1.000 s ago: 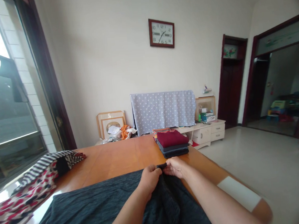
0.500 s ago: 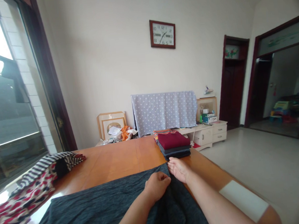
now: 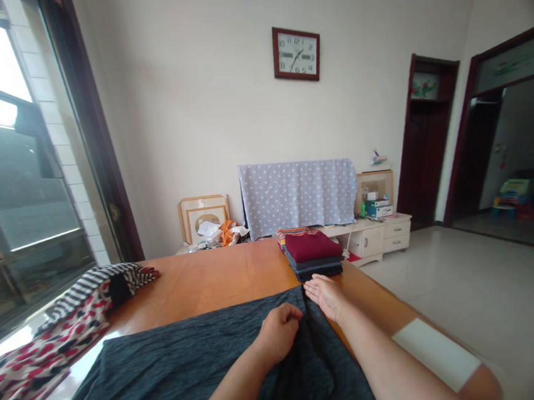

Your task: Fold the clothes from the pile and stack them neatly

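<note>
**Our hands at the far corner of the dark cloth point(image 3: 182, 361)**

In the head view, we look over a glossy wooden table point(image 3: 208, 275). Just beyond our right hand point(image 3: 324, 297) sits a folded stack point(image 3: 316, 264), maroon on top with darker layers below and a bright striped piece at its back left; it fills the space directly past the corner of the dark cloth. To our left, patterned fabric point(image 3: 74, 332) lies in a loose heap, black-and-white stripes above red and dark spots on a pale ground. A pale sheet point(image 3: 438, 348) lies near the table's right edge, beside our right forearm. Farther off we see a dotted blue-grey cover point(image 3: 298, 194), framed pictures point(image 3: 203, 211) behind some clutter point(image 3: 227, 233), a white cabinet point(image 3: 394, 238) and a wall clock point(image 3: 297, 54).

The dark cloth lies across the near part of the table, running out of the bottom of the view. It is blue-grey and faintly mottled, spread fairly flat on the left with shallow wrinkles, and more folded between and below our hands. Our forearms cover parts of it.

Our left hand point(image 3: 280, 331) rests over it with curled fingers; we cannot tell whether they pinch any fabric. Our right hand is opened out, palm turned inward, at the far corner.
</note>
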Demonstrator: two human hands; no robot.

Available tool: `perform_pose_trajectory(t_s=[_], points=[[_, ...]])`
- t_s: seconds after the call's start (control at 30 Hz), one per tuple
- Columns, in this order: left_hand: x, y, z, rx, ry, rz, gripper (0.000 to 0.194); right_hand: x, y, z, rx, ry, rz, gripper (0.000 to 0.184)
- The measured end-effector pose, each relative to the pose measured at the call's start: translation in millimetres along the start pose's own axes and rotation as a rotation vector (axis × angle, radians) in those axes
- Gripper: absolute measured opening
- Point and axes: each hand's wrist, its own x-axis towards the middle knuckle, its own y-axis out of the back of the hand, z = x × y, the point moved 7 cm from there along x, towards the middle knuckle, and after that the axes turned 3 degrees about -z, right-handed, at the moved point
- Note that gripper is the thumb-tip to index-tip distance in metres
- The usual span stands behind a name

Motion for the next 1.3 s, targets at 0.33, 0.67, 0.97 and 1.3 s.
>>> perform_pose_trajectory(t_s=[0.33,0.67,0.97,1.3], points=[[-45,5.4,23,0.499,-0.172,-0.053,0.028,-17,-16,-36,-0.315,0.187,0.073,0.047],[-71,-11.6,24,0.511,-0.272,-0.092,0.056,-65,-81,-31,-0.885,0.356,-0.198,0.038],[-85,67.3,-13,0.513,-0.122,0.134,0.028,-76,-54,40,-1.709,0.315,-0.196,0.063],[-140,226.0,-114,0.453,0.240,0.584,0.019,-62,-49,45,-1.886,0.372,-0.165,0.071]])
